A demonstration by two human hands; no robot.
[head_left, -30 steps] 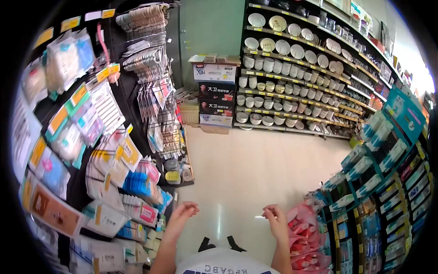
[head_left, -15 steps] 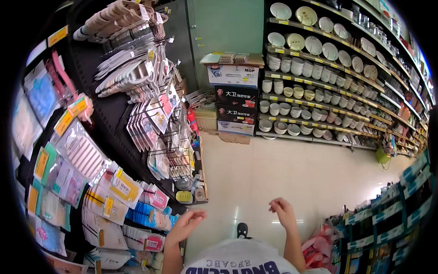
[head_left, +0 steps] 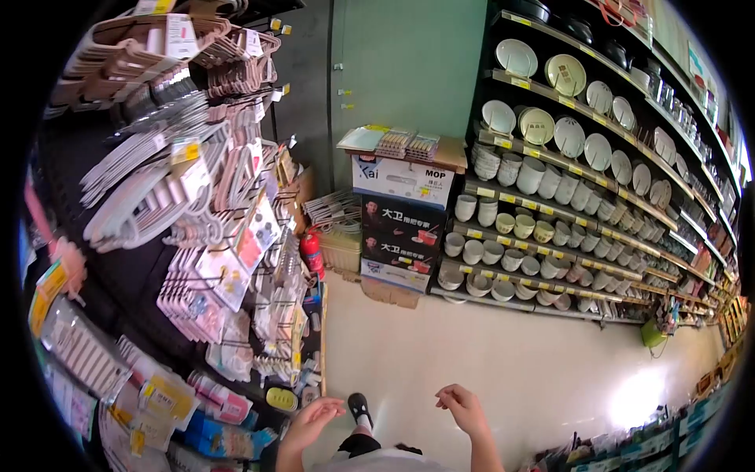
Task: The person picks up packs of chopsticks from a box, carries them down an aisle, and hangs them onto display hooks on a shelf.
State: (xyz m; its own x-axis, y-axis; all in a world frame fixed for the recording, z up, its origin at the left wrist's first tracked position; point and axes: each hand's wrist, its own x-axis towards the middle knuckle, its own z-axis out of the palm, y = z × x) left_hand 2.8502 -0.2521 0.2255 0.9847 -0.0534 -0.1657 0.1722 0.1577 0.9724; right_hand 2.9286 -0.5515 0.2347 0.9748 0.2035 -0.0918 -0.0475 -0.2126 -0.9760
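My left hand (head_left: pixel 316 418) hangs in the air at the bottom centre of the head view, palm inward, with loosely stretched fingers and nothing in it. The yellow-green soap dish (head_left: pixel 281 399) on the low shelf is the nearest thing to it. Over the pale floor (head_left: pixel 393 346), my right hand (head_left: pixel 462 407) is held up with relaxed, slightly bent fingers. It touches nothing. My shoe (head_left: pixel 359 409) is on the tiles between the two hands.
To the left hang clothes hangers (head_left: pixel 149 189) and packaged goods (head_left: pixel 169 393). Stacked mop boxes (head_left: pixel 401 228) stand ahead, beside a red fire extinguisher (head_left: pixel 312 253). Shelves of bowls (head_left: pixel 531 175) and plates (head_left: pixel 566 75) line the right. A green bucket (head_left: pixel 653 333) sits farther along.
The view has moved forward, so the hangers and mop boxes look closer. One foot has stepped ahead. Both hands stay raised and empty, a little lower in view.
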